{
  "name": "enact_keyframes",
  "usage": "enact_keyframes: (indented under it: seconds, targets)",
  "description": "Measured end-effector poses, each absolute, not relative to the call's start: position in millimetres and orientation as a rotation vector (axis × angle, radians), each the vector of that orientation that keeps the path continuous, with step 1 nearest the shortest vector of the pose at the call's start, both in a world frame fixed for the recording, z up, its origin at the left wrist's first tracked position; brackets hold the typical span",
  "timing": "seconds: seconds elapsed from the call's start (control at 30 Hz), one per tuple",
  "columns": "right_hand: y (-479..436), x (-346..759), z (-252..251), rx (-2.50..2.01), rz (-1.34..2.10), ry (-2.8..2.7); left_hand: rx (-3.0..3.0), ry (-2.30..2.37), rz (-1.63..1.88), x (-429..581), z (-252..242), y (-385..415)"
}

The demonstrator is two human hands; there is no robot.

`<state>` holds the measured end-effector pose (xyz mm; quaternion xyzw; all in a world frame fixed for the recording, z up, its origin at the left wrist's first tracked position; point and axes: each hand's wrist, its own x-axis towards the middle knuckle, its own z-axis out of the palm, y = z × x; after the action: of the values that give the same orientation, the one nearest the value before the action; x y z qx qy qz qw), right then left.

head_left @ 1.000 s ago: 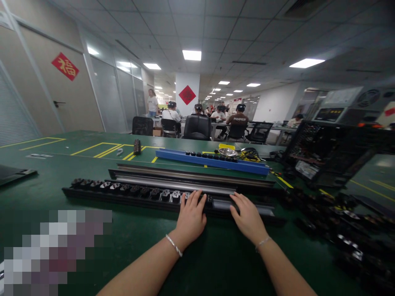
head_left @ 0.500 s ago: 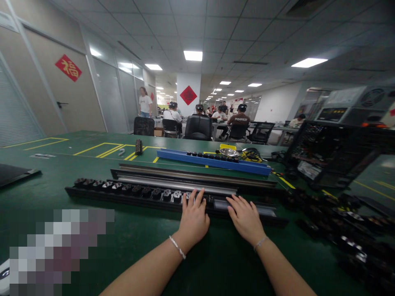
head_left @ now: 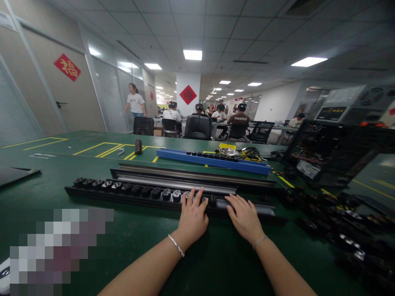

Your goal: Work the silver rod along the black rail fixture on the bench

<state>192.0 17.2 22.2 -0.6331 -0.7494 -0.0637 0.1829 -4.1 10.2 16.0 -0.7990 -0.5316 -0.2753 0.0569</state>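
A long black rail [head_left: 92, 194] lies across the green table [head_left: 216, 255], with several black socket modules [head_left: 135, 189] seated along its left half. My left hand [head_left: 193, 218] rests on the rail, fingers stretched out and spread over the last modules. My right hand [head_left: 244, 218] lies flat beside it, fingers extended onto the bare part of the rail. Neither hand holds anything.
Behind the rail lie a second black and silver rail [head_left: 191, 177] and a blue rail [head_left: 212, 161]. Loose black modules [head_left: 345, 230] are heaped at the right, below a black open-frame case [head_left: 327, 154]. People sit at desks far back; one walks at the left.
Both hands have shifted slightly along the rail, the right one moving left toward the other. A person in the background has walked further left.
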Motion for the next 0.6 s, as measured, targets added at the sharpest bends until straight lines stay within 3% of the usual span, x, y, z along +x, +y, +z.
enact_keyframes:
  seconds: [0.6]
  targets:
    - [15.4,187.2,27.3,-1.538,-0.079,-2.368,-2.428,-1.599,-0.827,-5.0,14.9,9.5]
